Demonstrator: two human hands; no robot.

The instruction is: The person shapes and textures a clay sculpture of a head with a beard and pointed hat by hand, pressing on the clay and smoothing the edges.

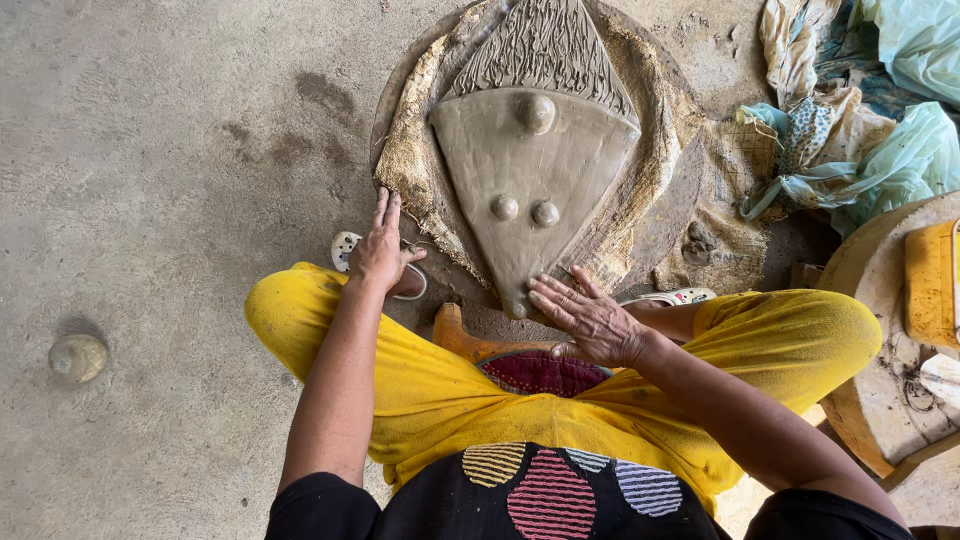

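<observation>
A wet grey clay slab (530, 170), shaped like a pointed wedge with three round knobs and a grooved upper part, lies on burlap cloth (420, 150) over a round board (670, 215) on the floor. My left hand (380, 250) rests flat with fingers spread on the burlap's left edge, holding nothing. My right hand (590, 315) lies open and flat near the slab's lower tip, its fingertips touching the clay edge. I sit over yellow trousers (430, 390) on a low stool.
A small clay ball (77, 357) sits on the concrete floor at left. Crumpled plastic and cloth (860, 110) pile up at upper right. A round wooden stand (890, 400) with a yellow tub (932, 282) stands at right. Sandals peek out near my knees.
</observation>
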